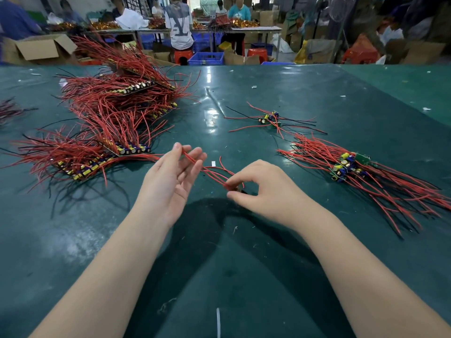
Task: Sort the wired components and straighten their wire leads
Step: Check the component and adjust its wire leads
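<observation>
1. Work surface: a green table [244,252] covered with a glossy mat, carrying small white scraps and wire offcuts.
2. Right hand [266,191]: fingers curled, thumb and fingertips pinching a small wired component [238,187] just above the table, near the centre of the view. The component body is mostly hidden by the fingers; its type cannot be confirmed.
3. Red wire leads [210,170]: these run up and to the left from the pinched component toward the left hand.
4. Left hand [170,181]: palm turned inward, fingers extended and relaxed. The far ends of the leads pass between the thumb and the fingers; the hand appears to guide the leads loosely, without a closed grip.
5. Right pile [361,176]: components with green boards and blue and yellow capacitors, leads lying roughly parallel, on the table to the right of the hands.
6. Small group [271,119]: a few components with splayed red and black leads, beyond the hands, right of centre.
7. Left stacks [114,123]: rows of components with dense, tangled red leads, on the left side of the table.
8. Background: people at further tables, cardboard boxes, blue crates [206,58] and orange stools.
</observation>
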`<state>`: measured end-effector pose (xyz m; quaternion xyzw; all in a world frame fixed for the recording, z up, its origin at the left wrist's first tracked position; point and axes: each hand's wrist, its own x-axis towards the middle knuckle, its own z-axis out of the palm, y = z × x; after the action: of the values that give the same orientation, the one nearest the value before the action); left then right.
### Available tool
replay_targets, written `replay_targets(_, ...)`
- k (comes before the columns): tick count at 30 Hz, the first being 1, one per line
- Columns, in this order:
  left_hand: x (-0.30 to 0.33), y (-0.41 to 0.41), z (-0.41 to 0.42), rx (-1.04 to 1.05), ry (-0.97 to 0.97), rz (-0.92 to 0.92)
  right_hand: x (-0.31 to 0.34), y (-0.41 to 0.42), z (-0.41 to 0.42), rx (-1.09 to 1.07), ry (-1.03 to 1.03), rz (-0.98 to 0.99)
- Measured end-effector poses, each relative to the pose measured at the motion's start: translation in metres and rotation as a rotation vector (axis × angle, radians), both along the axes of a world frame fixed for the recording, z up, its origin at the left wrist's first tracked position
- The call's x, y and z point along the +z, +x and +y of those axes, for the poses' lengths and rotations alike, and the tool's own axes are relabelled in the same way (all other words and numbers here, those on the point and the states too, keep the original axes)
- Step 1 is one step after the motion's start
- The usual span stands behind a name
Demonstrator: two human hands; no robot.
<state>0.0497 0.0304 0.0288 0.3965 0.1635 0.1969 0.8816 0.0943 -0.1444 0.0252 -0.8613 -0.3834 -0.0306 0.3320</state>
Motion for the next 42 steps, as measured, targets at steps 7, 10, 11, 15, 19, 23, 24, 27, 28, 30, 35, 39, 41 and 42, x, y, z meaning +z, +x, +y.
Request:
replay_targets(7,0.003,0.000,-0.003,0.021,-0.113,0.061,0.004,-0.001,0.000,-0.074,-0.033,-0.134)
replay_targets(10,0.003,0.000,-0.003,-0.055,-0.170,0.060,0.004,-0.002,0.001,-0.114,-0.062,-0.244)
replay_targets(11,0.003,0.000,-0.002,-0.086,-0.175,0.043,0.004,-0.002,0.002,-0.129,-0.068,-0.275)
replay_targets(15,0.002,0.001,-0.001,-0.171,-0.165,-0.026,0.003,-0.002,0.002,-0.185,-0.063,-0.296)
replay_targets(19,0.000,0.001,-0.004,-0.171,-0.145,-0.033,0.000,-0.002,0.004,-0.223,-0.086,-0.333)
replay_targets(23,-0.001,0.003,-0.001,-0.123,-0.160,-0.038,-0.002,-0.003,0.008,-0.204,-0.036,-0.334)
replay_targets(24,-0.001,0.003,0.001,-0.104,-0.160,-0.036,-0.003,-0.002,0.007,-0.167,-0.040,-0.307)
replay_targets(27,-0.003,0.006,0.006,-0.045,-0.136,-0.015,-0.006,0.000,0.004,-0.069,-0.140,-0.240)
replay_targets(28,-0.004,0.007,0.007,-0.024,-0.130,-0.006,-0.006,0.000,0.003,-0.060,-0.167,-0.231)
replay_targets(30,-0.005,0.008,0.010,0.013,-0.130,0.005,-0.005,0.001,0.002,-0.068,-0.191,-0.226)
replay_targets(35,-0.004,0.007,0.019,0.092,-0.161,0.020,0.001,0.005,-0.007,-0.064,-0.157,-0.162)
replay_targets(39,-0.006,0.004,0.019,0.193,-0.081,0.076,0.001,0.006,-0.011,-0.086,-0.148,-0.149)
replay_targets(41,-0.007,0.002,0.018,0.213,-0.004,0.100,0.001,0.007,-0.010,-0.114,-0.155,-0.187)
replay_targets(42,-0.007,0.001,0.018,0.214,0.057,0.113,0.000,0.008,-0.010,-0.125,-0.154,-0.208)
